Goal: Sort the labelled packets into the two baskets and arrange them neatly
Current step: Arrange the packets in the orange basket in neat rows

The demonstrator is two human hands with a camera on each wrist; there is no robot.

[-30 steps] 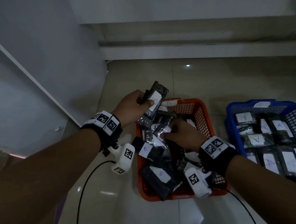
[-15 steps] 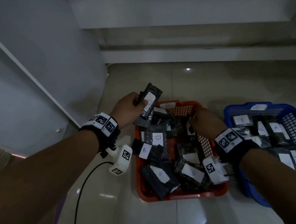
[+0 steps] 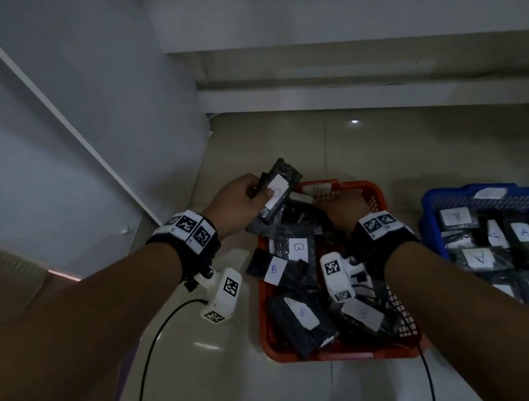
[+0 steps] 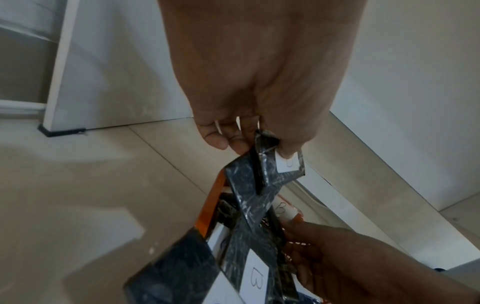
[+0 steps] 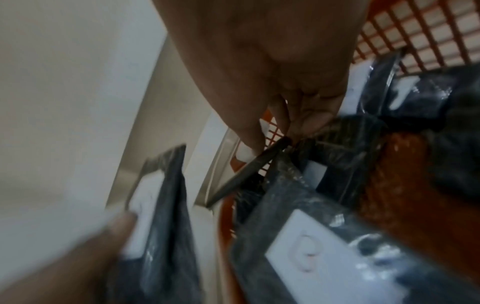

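Note:
My left hand (image 3: 260,194) hovers over the far left corner of the red basket (image 3: 375,196) and grips a small stack of dark packets (image 3: 281,171). Its thumb presses the top packet's white "B" label. In the left wrist view the stack (image 4: 244,185) hangs down from the left hand (image 4: 259,144). My right hand (image 3: 336,202) reaches into the basket's far end. In the blurred right wrist view, the right hand (image 5: 280,137) pinches the top edge of a dark packet there. More B packets (image 3: 296,247) lie jumbled in the red basket. The blue basket (image 3: 430,205) on the right holds A packets (image 3: 480,259) in rows.
Both baskets sit on a pale tiled floor. A white panel (image 3: 71,127) rises on the left and a low ledge (image 3: 376,85) runs along the back. A black cable (image 3: 145,375) trails from my left wrist camera across the floor.
My right hand left the middle of the red basket, swung toward its right side, then came back to the far end. The left hand kept its stack almost still.

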